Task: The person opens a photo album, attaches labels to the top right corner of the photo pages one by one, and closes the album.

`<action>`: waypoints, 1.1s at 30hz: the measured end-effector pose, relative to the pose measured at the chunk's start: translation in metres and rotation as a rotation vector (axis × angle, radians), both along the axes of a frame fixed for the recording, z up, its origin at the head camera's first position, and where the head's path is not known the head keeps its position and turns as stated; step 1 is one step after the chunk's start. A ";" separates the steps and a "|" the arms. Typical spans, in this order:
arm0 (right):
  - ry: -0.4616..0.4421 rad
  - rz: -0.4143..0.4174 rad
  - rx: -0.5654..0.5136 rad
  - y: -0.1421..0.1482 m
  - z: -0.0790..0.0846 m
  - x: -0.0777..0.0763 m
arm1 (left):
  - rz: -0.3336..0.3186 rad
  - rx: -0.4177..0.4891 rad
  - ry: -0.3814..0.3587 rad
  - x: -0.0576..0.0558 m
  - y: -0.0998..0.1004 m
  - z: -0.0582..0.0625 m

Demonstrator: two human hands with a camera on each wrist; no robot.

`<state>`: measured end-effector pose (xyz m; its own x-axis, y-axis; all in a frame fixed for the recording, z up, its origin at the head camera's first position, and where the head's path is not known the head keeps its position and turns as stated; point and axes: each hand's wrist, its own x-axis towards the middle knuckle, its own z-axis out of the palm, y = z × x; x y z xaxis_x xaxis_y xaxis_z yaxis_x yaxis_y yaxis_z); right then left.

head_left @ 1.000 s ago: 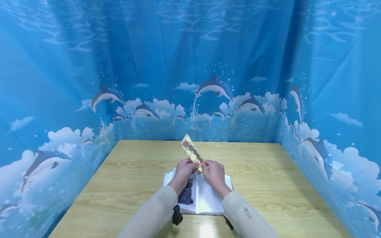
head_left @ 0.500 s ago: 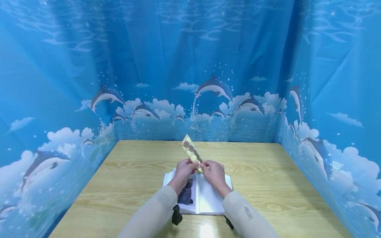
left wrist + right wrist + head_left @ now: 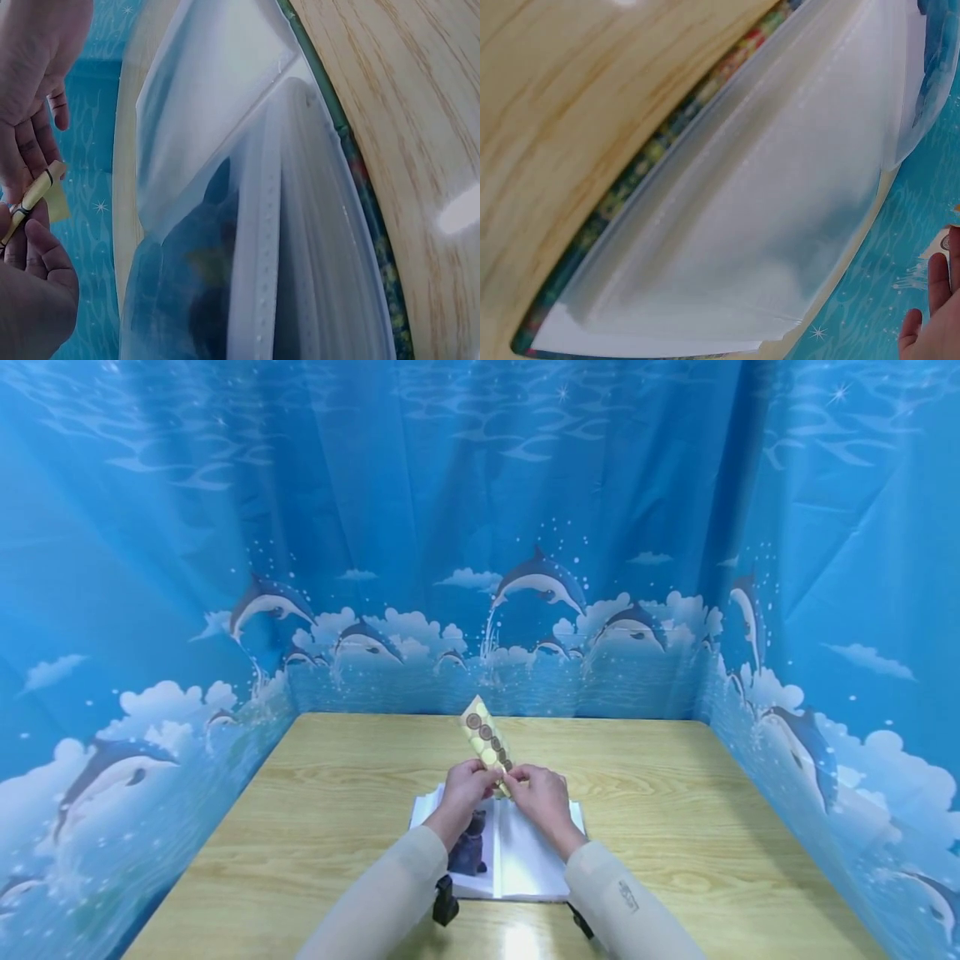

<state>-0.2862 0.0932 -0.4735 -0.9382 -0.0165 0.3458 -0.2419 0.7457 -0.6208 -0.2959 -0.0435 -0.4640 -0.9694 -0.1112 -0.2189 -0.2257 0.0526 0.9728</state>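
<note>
A cream sticker sheet [image 3: 483,733] with round yellow and brown stickers is held up above an open album [image 3: 528,864]. My left hand [image 3: 462,792] pinches its lower edge between thumb and fingers. Right beside it, my right hand [image 3: 543,795] pinches the sheet's lower right part, the two thumbs nearly meeting. In the left wrist view the sheet [image 3: 34,191] appears edge-on and curved between the hands. Only part of the right hand [image 3: 939,324] shows at the right wrist view's edge. Whether a sticker is lifting under the thumbs is too small to tell.
The album has clear plastic sleeves [image 3: 727,247] and a dark cat-like picture [image 3: 467,850] on its left page. It lies on a wood-grain table [image 3: 300,827]. A blue dolphin-print curtain [image 3: 480,527] encloses the back and sides.
The sheet's top has tipped slightly to the right. My right hand and forearm have shifted a little, while the left hand and the album stay in place.
</note>
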 end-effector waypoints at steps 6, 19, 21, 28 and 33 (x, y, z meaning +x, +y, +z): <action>-0.005 0.021 0.004 0.000 0.000 -0.001 | 0.005 -0.017 0.027 0.002 -0.001 0.001; -0.018 0.019 -0.012 0.002 0.001 0.002 | 0.013 -0.022 0.025 0.001 0.001 0.002; -0.028 0.013 -0.016 0.002 0.002 0.003 | 0.016 -0.017 0.023 0.001 0.001 0.002; -0.069 -0.004 -0.046 0.004 0.003 0.004 | 0.025 -0.020 0.011 0.000 -0.002 0.001; -0.033 -0.023 -0.053 0.006 0.003 0.003 | 0.034 -0.016 0.013 0.000 -0.003 0.001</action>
